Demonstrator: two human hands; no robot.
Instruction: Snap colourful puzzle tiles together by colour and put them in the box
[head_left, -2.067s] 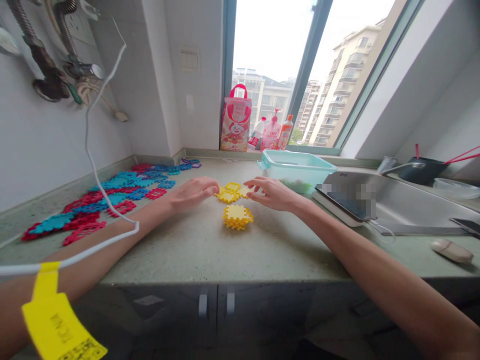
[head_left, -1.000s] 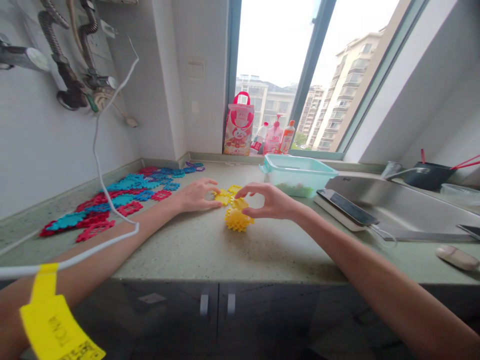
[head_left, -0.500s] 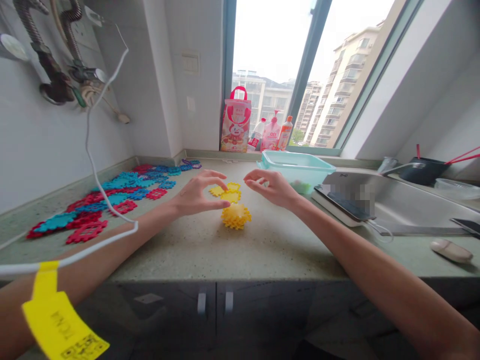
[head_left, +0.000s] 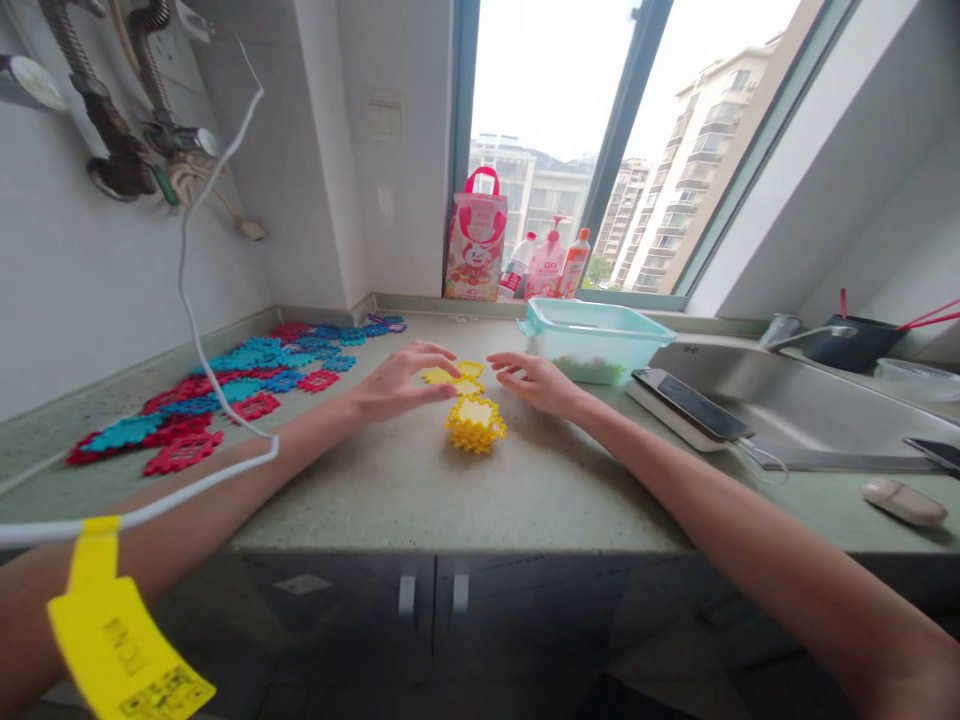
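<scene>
Several yellow tiles sit stacked as one yellow pile [head_left: 475, 423] on the desk [head_left: 420, 490], just in front of both hands. A few loose yellow tiles [head_left: 459, 379] lie flat behind it, not yet stacked.

- Left hand [head_left: 397, 385]: grip open, empty, fingertips at the loose tiles.
- Right hand [head_left: 536, 383]: grip open, empty, just beside them.
- Red and blue tiles [head_left: 225, 395]: spread flat, well apart to the left.

Yellow tiles [head_left: 475, 422], red and blue tiles [head_left: 225, 395], teal box [head_left: 596, 340].
</scene>
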